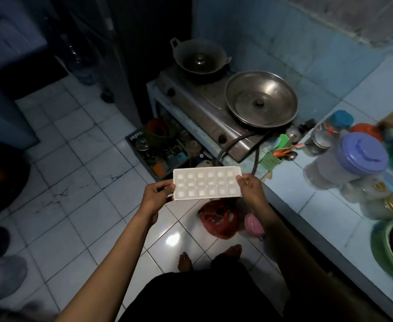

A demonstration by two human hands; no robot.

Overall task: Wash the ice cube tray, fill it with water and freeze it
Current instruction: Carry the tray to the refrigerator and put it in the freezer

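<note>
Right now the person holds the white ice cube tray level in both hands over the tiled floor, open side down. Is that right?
Not quite. The head view shows the ice cube tray open side up, its compartments facing the camera. The rest stands: the left hand and right hand hold its ends, roughly level, over the tiled floor.

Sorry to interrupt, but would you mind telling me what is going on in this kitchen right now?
A person stands barefoot on the tiled floor, holding a white ice cube tray level in front of them, compartments up. The left hand grips one short end and the right hand pinches the other. Ahead is a gas stove carrying a dark wok and a metal pan, each with a lid in it. A cluttered blue counter runs along the right. Whether the tray holds water cannot be told.
</note>
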